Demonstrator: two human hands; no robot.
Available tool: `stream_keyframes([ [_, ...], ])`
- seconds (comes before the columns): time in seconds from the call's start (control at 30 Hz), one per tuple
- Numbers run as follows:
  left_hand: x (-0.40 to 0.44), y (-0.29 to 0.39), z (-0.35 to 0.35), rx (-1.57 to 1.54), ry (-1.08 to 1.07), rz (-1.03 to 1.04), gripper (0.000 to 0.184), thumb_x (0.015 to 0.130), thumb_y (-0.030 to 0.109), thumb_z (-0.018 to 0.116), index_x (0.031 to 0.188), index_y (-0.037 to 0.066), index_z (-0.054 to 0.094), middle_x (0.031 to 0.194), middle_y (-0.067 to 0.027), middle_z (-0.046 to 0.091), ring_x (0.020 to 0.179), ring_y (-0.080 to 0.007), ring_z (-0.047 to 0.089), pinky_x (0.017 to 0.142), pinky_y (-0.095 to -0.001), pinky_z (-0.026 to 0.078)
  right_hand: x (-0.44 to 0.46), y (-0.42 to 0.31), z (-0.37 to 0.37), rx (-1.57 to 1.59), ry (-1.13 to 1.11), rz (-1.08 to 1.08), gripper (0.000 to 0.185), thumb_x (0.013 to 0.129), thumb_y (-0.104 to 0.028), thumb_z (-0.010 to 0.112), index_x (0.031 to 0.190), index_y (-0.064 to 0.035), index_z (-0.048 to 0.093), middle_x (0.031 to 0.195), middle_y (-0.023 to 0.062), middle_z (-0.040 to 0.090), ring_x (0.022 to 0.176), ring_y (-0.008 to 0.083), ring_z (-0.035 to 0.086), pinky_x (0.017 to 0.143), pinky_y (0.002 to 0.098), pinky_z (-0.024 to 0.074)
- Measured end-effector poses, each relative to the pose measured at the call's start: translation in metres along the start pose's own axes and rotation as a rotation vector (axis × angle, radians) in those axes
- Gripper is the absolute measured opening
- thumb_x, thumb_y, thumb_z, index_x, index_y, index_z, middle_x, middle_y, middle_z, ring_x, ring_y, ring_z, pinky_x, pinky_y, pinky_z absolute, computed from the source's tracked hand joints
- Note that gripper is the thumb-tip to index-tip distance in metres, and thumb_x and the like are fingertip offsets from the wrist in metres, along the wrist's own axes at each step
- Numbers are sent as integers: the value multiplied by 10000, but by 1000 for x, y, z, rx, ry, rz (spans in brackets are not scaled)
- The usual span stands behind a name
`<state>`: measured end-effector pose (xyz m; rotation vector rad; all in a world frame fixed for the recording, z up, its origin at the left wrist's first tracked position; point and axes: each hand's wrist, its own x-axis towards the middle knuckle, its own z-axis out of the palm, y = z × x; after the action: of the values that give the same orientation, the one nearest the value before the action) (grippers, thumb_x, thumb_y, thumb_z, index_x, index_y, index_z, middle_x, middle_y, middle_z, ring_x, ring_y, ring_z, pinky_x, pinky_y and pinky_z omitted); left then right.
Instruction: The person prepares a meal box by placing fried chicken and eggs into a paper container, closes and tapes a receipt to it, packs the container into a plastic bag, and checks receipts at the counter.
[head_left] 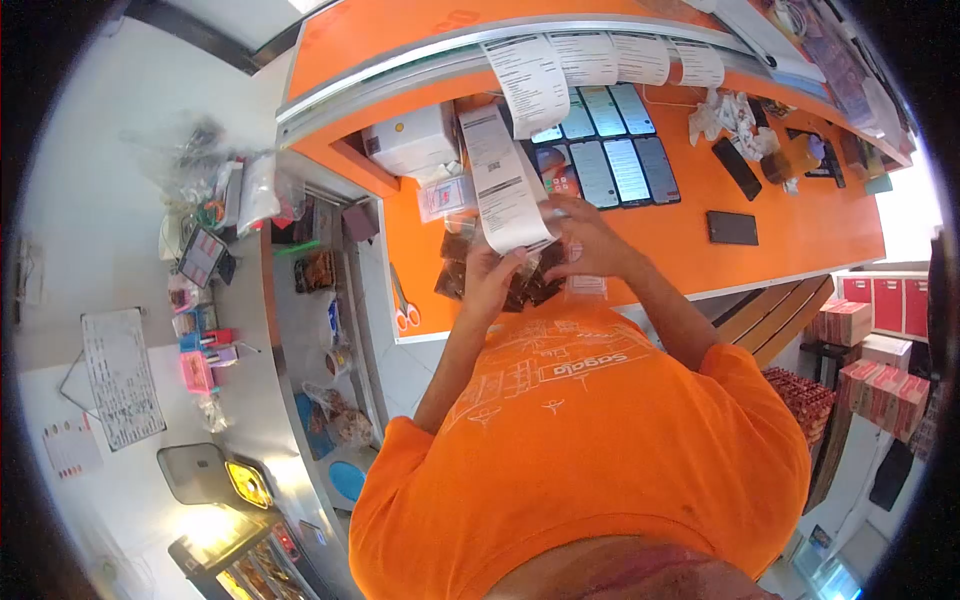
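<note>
A long printed receipt (pixel 503 185) hangs down over the orange counter, its lower end curling between my hands. My left hand (pixel 487 285) is closed at that lower edge, thumb against the paper. On the other side, my right hand (pixel 592 242) curls its fingers round the receipt's right edge; part of its grip is hidden. Just under both hands lie dark brown packets (pixel 455 268) in shiny clear wrapping, partly covered by the paper and fingers. A small clear packet with a printed label (pixel 587 285) is below my right hand.
Several lit phones (pixel 628 170) lie in rows beyond my right hand. Two dark phones (pixel 732 228) are farther right. Scissors (pixel 405 305) with orange handles rest at the counter's left edge. A white box (pixel 412 138) sits on the left, and more receipts (pixel 583 60) hang from the shelf edge.
</note>
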<state>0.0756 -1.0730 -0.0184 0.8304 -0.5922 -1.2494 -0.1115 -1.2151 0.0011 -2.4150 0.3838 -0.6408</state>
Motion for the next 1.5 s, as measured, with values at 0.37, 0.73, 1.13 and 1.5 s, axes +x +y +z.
stream_keyframes([
  [0.37, 3, 64, 19, 12, 123, 121, 320, 876, -15, 694, 1180, -9, 594, 1099, -94, 699, 954, -160, 676, 855, -297, 525, -90, 48, -52, -698, -911, 517, 440, 779, -467, 747, 1003, -88, 742, 988, 108, 712, 1138, 293, 589, 1032, 551, 340],
  [0.73, 88, 240, -24, -14, 252, 560, 255, 925, -2, 631, 1171, -39, 575, 1069, -96, 662, 980, -183, 651, 822, -324, 537, -215, 37, -40, -84, -922, 796, 548, 609, -455, 847, 914, -7, 764, 931, 212, 731, 940, 336, 696, 839, 421, 527],
  [1.13, 182, 354, 41, 157, 63, 508, 513, 917, 61, 579, 1413, 55, 448, 1190, -99, 637, 1056, -222, 621, 844, -422, 543, -244, -18, -9, -142, -861, 958, 759, 625, -475, 869, 1223, -67, 640, 1195, 165, 663, 1086, 321, 641, 938, 408, 494],
  [1.5, 195, 339, 83, 249, -292, 244, 411, 929, 36, 521, 1339, 76, 526, 1203, -117, 622, 1102, -254, 602, 877, -456, 551, 55, -77, -75, 63, 338, 248, 796, 820, -231, 798, 1489, -88, 392, 1453, 146, 509, 1325, 263, 482, 1081, 399, 395],
])
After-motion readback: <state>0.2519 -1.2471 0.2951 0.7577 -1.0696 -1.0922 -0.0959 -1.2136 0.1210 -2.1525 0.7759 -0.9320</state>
